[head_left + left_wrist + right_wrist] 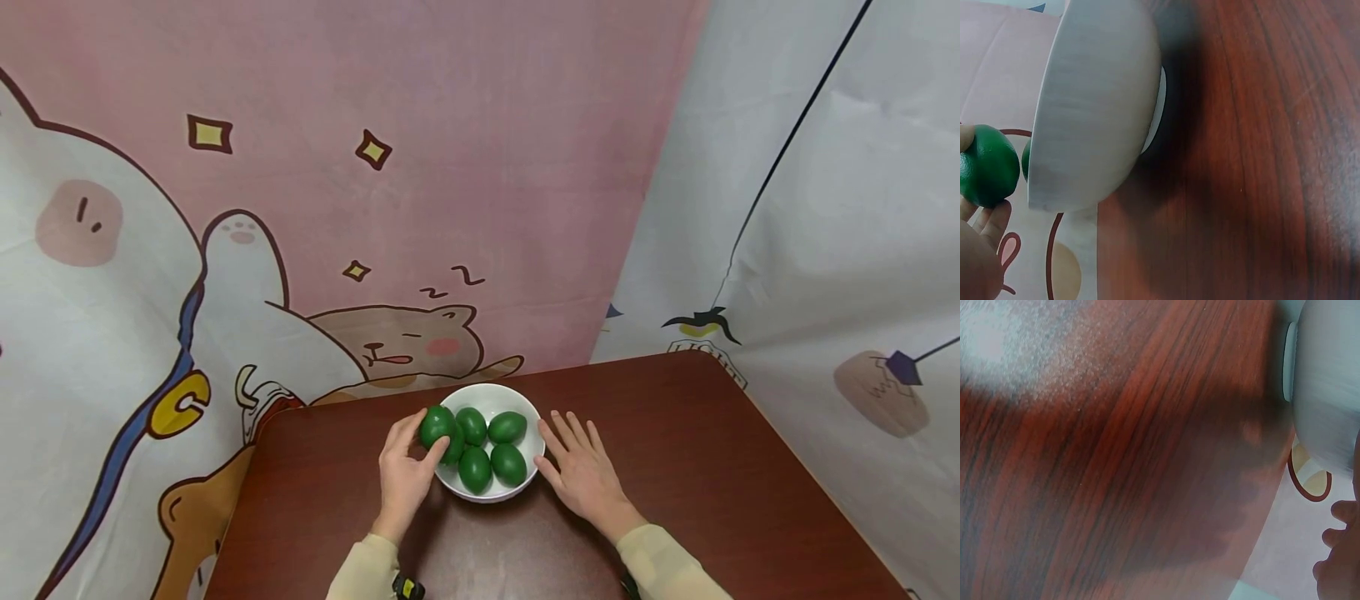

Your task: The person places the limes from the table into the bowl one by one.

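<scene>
A white bowl stands on the table with several green limes inside. My left hand pinches one lime between thumb and fingers over the bowl's left side. The left wrist view shows this held lime just outside the rim line, with a sliver of another behind the bowl. On the opposite side, my right hand has its fingers spread and straight, fingertips right at the rim. Only a few of its fingers show at the edge of the right wrist view.
The brown wood-grain table carries the bowl near its back edge. Behind hangs a pink and white cloth printed with cartoon animals, and a pale cloth covers the right side.
</scene>
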### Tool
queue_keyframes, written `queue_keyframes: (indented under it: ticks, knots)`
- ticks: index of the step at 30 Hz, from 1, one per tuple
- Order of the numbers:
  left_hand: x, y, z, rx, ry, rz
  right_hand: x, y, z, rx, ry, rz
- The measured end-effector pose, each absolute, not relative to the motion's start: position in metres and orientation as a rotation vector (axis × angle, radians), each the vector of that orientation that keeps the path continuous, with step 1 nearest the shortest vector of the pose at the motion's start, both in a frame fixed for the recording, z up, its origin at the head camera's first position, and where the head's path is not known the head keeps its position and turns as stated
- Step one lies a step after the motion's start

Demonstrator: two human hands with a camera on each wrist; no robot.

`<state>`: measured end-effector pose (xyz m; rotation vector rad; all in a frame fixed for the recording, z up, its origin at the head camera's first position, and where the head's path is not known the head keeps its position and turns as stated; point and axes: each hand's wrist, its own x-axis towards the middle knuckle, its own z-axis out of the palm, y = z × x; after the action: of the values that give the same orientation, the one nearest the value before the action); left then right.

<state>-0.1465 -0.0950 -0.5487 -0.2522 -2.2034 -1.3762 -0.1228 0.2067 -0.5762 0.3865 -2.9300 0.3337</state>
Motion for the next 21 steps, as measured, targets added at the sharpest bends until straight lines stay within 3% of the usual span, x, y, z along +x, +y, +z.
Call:
queue_keyframes:
  ticks: [21]
  knots:
    - [-0.145, -0.07, -0.551, -0.345, -2.224, -1.31, -0.122, 0.206, -0.578, 0.392, -2.904, 0.345]
